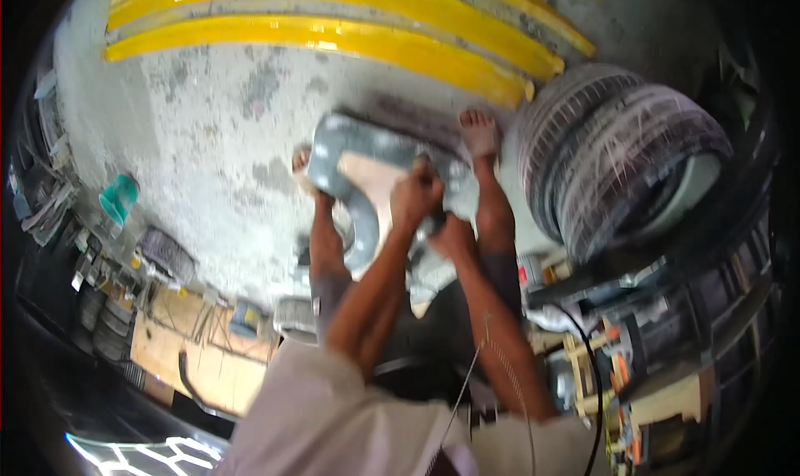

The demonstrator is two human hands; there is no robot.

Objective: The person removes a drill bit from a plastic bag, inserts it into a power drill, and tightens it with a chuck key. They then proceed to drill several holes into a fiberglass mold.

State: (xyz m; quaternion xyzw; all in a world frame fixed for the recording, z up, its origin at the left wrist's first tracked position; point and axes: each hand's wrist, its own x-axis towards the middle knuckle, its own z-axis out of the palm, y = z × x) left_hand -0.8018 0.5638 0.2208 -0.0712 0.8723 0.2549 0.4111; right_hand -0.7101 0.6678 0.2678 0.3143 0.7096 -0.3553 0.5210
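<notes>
A grey curved panel (362, 142) with rounded arms lies between my lower legs, with a beige area inside its curve. My left hand (417, 197) is closed around a dark tool (435, 219) over the panel's right part. Close beside it, lower and to the right, my right hand (454, 236) is also closed on that tool. Blur and my fingers hide most of the tool, so its exact kind cannot be made out. Its dark upper end shows just above my left hand.
Long glossy yellow strips (333, 36) lie across the floor ahead. Large dusty tyres (625, 142) are stacked at the right. A teal bucket (119, 198) stands at the left. A black cable (593, 359) hangs at my right, and a wooden board (171, 343) is at the lower left.
</notes>
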